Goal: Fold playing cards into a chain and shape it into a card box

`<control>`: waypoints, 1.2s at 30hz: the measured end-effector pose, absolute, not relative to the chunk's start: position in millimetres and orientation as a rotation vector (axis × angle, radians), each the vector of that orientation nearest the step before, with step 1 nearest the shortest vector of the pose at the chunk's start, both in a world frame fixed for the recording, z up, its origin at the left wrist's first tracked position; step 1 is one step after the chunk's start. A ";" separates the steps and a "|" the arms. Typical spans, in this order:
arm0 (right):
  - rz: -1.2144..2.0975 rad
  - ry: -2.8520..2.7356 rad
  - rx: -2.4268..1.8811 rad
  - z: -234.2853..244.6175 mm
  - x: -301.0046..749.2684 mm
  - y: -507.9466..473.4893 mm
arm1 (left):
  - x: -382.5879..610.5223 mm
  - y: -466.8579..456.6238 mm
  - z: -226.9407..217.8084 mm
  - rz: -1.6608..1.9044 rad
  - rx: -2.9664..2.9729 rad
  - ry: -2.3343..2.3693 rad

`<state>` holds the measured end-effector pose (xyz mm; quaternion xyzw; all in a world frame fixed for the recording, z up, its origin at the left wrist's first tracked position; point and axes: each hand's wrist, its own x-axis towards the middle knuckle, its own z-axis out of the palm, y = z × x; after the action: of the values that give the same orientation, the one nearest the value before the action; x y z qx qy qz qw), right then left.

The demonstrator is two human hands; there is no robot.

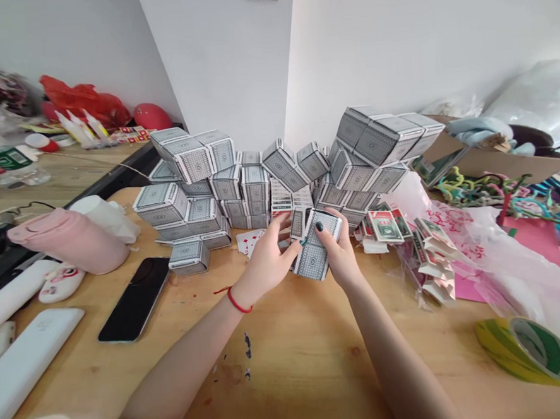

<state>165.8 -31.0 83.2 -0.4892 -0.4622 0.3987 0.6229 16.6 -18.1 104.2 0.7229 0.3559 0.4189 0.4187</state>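
Observation:
Both my hands meet at the middle of the wooden table (pixel 293 360) around a cube folded from grey-backed playing cards (pixel 317 251). My left hand (pixel 268 257), with a red string on its wrist, pinches the cube's left side. My right hand (pixel 339 250) wraps its right side, thumb on top. Just behind stands a heap of several similar card cubes (pixel 240 180), stacked against the white wall corner. Loose face-up cards (pixel 248 240) lie under the heap's front.
A black phone (pixel 134 299), a pink bottle (pixel 68 240) on its side and white cases (pixel 28 361) lie at left. Folded cards (pixel 430 257), plastic wrap, pipe cleaners and a cardboard box (pixel 495 158) crowd the right. A green-yellow tape roll (pixel 530 352) sits near right.

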 end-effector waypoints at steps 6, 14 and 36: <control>0.712 -1.126 -1.192 89.1 164.9 -34.1 | 27.3 -21.9 93.4 1.203 1.750 1.000; 0.402 -1.319 -1.218 97.5 160.5 -40.5 | 28.9 -10.2 83.0 1.089 1.504 0.979; 0.705 -1.398 -1.154 92.6 186.6 -34.2 | 23.2 -16.7 99.6 0.839 1.686 0.800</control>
<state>186.6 -34.2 92.6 -0.4902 -0.5941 0.2996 0.5630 23.2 -16.7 99.6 0.7034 0.3338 0.3502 0.5207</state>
